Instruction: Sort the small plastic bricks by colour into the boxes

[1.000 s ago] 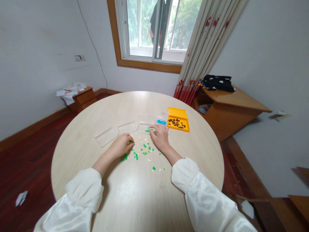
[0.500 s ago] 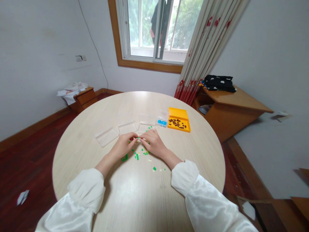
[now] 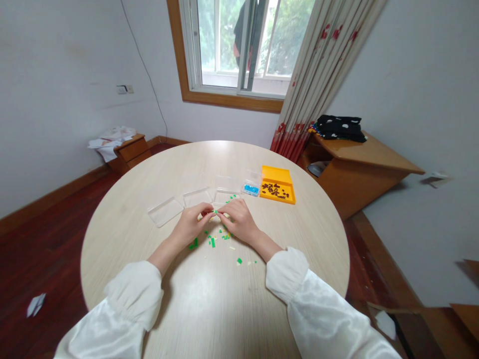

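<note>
Above the middle of the round table (image 3: 209,309), my left hand (image 3: 191,223) and my right hand (image 3: 240,219) meet fingertip to fingertip. Both are closed in a pinch on a small green building brick (image 3: 215,212) between them; its exact shape is too small to make out. Under and in front of my hands lie several loose green bricks (image 3: 213,242), with a few yellow and cream ones among them. A single green brick (image 3: 239,261) lies nearer to me, below my right hand. Just beyond my fingers sits a clear tray (image 3: 227,191) with some green bits in it.
Two more clear trays (image 3: 165,212) stand on the left. Right of centre are a small clear box with blue bricks (image 3: 250,189) and an open yellow case (image 3: 276,174) with dark brown pieces. A wooden cabinet (image 3: 348,174) bearing folded cloth stands beyond the table's right edge.
My fingertips have shifted slightly around the small green brick, and more of it shows between them. The loose bricks, trays and boxes lie as before.
</note>
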`<state>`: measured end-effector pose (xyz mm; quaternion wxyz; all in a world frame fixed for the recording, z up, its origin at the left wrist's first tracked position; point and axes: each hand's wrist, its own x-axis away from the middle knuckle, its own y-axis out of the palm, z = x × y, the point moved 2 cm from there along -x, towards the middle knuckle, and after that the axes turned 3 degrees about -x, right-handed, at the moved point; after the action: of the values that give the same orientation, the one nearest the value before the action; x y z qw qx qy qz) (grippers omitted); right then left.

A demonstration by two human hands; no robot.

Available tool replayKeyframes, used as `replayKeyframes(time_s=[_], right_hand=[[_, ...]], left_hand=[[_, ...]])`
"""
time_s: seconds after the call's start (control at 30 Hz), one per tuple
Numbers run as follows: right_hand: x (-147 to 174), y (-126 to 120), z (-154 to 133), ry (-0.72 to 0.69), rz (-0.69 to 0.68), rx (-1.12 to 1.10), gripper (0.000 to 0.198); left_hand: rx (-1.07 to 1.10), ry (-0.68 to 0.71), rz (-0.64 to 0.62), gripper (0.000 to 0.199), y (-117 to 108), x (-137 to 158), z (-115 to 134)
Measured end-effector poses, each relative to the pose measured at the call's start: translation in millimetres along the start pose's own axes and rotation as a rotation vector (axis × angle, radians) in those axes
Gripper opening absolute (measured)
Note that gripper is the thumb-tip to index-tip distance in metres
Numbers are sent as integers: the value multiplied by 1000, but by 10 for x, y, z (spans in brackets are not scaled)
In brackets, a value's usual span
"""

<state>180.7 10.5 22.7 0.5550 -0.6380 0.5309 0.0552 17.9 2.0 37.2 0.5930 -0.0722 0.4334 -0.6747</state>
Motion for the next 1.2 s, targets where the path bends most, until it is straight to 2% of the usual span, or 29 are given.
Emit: replayKeyframes(time_s=[0.17,0.37,0.47,0.67,0.8,0.9,1.0,1.2], right_hand=[[0,-17,-9,-25,67,18,16],[4,-37,-25,-11,61,14,16],[13,-40,28,19,106,28,16],[51,-57,300,242,262,122,15],[75,-52,434,408,245,152,16],[81,-40,457,450,232,137,18],[68,-29,395,370,204,86,16],[18,-8,89,11,27,-27,19]], left_hand=[[3,16,74,14,-11,10,3],[2,36,101,16,2,17,-27],[-15,57,105,20,7,19,-41],[-36,128,104,21,17,22,-48],[-22,136,125,21,39,30,-68],[-5,77,145,19,47,33,-91],[43,17,147,19,50,33,-106],[196,-57,19,22,90,22,-78]])
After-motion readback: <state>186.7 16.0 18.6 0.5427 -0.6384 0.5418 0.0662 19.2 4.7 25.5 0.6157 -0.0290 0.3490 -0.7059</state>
